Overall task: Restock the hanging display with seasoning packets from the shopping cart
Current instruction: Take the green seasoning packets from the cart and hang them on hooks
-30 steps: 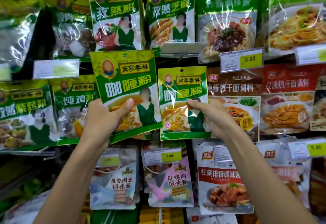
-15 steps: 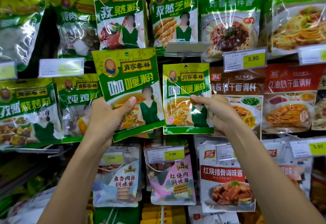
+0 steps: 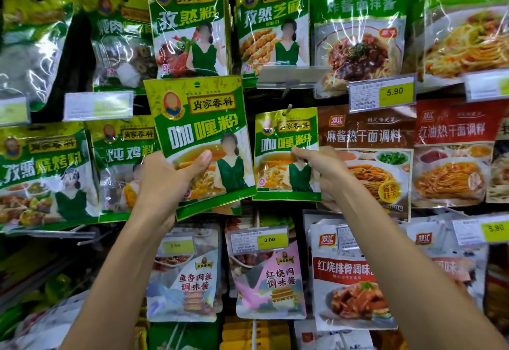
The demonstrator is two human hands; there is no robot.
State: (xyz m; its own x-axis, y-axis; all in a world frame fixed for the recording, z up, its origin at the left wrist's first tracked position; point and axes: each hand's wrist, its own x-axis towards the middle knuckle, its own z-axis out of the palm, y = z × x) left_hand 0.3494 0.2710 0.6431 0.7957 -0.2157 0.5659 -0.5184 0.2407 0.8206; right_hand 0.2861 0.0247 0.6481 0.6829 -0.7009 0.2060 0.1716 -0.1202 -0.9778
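Nearest to us, two bare forearms rise from the bottom edge of the frame toward the middle. The left hand grips the near curry packet left of centre, with its thumb pressed across the printed front and its fingers hidden behind. We take it that this packet is held up, slightly tilted, as the next one to hang. Just right of centre, the right hand pinches the second curry packet at its right edge, thumb and fingertips closed on the film about halfway down. That packet's top hole sits at the tip of the hook, whose end shows just above it. We judge that the side grip is there to steer the hole onto the hook, but we cannot tell whether it is fully threaded. Farther back, the hanging display fills the frame. Green cumin packets of the same brand hang in the upper middle, which is likely why the curry belongs here. A brown noodle-sauce packet hangs just beside the right hand, and a yellow price tag sits below centre. The shopping cart is not in view.
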